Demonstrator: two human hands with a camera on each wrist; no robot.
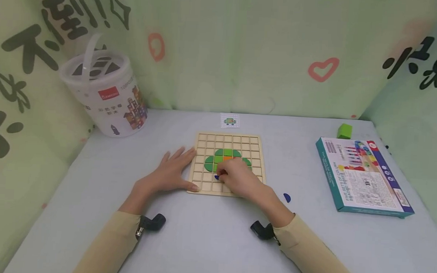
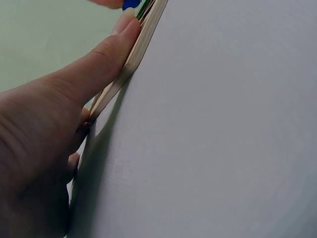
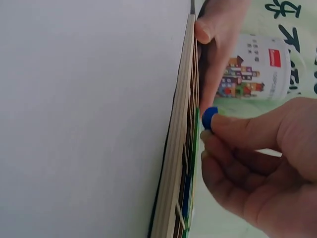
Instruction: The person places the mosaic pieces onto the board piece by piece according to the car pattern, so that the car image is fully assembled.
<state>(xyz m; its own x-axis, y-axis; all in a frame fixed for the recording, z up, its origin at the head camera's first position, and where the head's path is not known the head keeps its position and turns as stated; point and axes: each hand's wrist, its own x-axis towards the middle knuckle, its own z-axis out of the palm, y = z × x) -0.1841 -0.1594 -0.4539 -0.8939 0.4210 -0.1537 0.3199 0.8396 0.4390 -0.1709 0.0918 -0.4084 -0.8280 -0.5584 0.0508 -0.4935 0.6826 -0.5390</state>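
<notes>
A square wooden grid board lies on the table. Green pieces and an orange piece form a rounded shape at its middle, partly hidden by my right hand. That hand pinches a small blue half-round piece between thumb and fingers, close over the board's lower half. My left hand rests with spread fingers along the board's left side, its thumb lying on the front left corner. Another blue half-round piece lies on the table, right of the board.
Behind the board lies a small card printed with a coloured grid picture. A flat box is at the right, with a green block behind it. A white lidded bucket stands at the back left, near the curtain.
</notes>
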